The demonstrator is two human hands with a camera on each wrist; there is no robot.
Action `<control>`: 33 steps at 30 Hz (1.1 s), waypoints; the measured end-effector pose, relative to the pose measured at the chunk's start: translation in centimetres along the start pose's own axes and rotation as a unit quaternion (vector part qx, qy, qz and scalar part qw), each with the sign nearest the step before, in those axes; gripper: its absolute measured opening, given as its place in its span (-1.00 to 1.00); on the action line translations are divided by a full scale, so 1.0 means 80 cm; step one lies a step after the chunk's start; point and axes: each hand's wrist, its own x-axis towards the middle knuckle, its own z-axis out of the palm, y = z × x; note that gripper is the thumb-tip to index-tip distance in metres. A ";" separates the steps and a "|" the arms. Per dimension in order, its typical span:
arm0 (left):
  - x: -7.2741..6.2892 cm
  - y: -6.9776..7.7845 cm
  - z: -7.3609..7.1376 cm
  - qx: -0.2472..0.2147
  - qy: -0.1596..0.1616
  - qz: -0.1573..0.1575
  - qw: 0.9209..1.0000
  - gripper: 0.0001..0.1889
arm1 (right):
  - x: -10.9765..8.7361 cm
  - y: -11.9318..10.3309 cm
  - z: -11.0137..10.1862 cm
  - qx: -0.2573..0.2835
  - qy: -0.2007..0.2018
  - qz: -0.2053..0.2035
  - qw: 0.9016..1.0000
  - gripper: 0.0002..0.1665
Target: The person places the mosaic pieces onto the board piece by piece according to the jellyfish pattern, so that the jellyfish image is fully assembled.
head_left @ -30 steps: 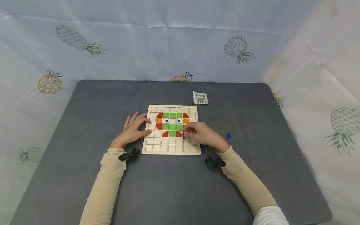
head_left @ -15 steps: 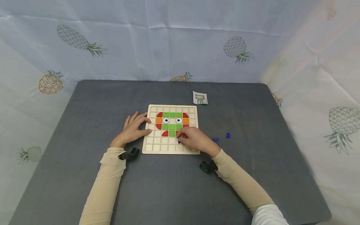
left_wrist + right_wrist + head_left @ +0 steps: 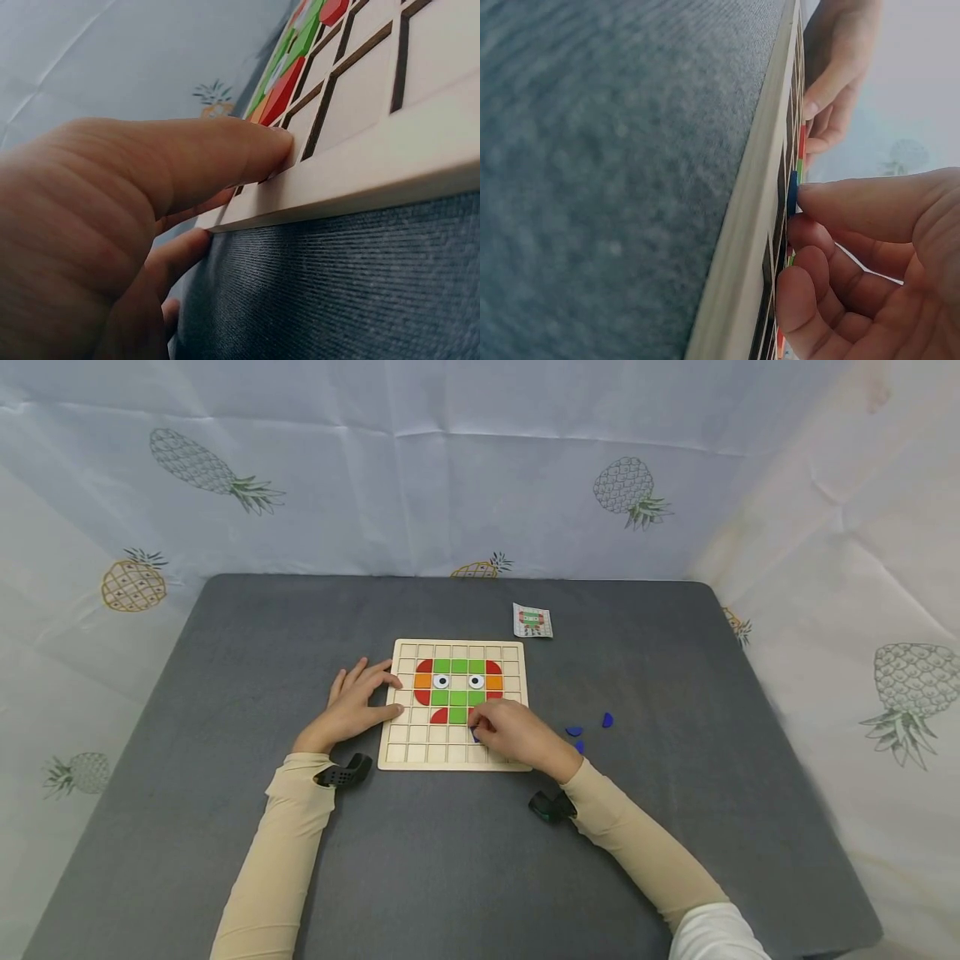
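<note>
A pale wooden grid board [image 3: 420,755] lies on the table, bearing green, red and orange tiles and two eye tiles [image 3: 441,681]. My left hand [image 3: 351,706] rests on its left edge, fingers spread and thumb [image 3: 255,146] on the rim. Over the lower right part of the grid, my right hand [image 3: 517,732] pinches a small blue tile [image 3: 793,193] between thumb and index finger, right at the board's surface. That hand covers part of the lower red tiles in the head view. Its other fingers are curled close over the grid.
Several loose blue tiles with a rounded side, one of them a blue piece [image 3: 607,720], lie on the dark grey table [image 3: 450,860] right of the board. Behind the board is a small printed pattern card [image 3: 532,621]. A pineapple-print cloth [image 3: 420,485] hangs behind the table.
My right hand has moved left and towards me over the board with the blue tile, then nearly stopped. Loose blue tiles beside the board have come into sight. My left hand stays in place.
</note>
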 end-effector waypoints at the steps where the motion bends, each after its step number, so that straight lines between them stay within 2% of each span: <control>1: 0.000 0.000 0.000 0.000 0.000 -0.001 1.000 -0.66 | 0.000 0.000 0.000 0.001 -0.001 0.001 1.000 -0.86; 6: 0.000 0.001 0.001 0.000 0.000 -0.001 1.000 -0.66 | -0.001 0.006 -0.009 0.026 -0.019 0.015 0.999 -0.87; 10: 0.001 0.000 0.001 -0.001 -0.004 -0.001 1.000 -0.67 | -0.005 0.016 -0.029 0.049 -0.030 0.023 0.998 -0.86; 13: 0.001 0.000 0.001 -0.002 -0.008 -0.001 1.000 -0.67 | -0.011 0.025 -0.047 0.047 -0.047 0.025 0.997 -0.85; 21: 0.001 -0.001 0.000 -0.002 -0.009 -0.001 1.000 -0.66 | -0.029 0.042 -0.084 0.019 -0.130 0.066 0.989 -0.94; 25: 0.000 -0.001 0.000 0.000 -0.008 -0.002 1.000 -0.66 | -0.036 0.048 -0.090 -0.010 -0.171 0.095 0.981 -0.99; 33: 0.000 0.000 0.000 -0.001 -0.007 -0.002 1.000 -0.65 | -0.034 0.052 -0.081 -0.029 -0.212 0.120 0.969 -0.82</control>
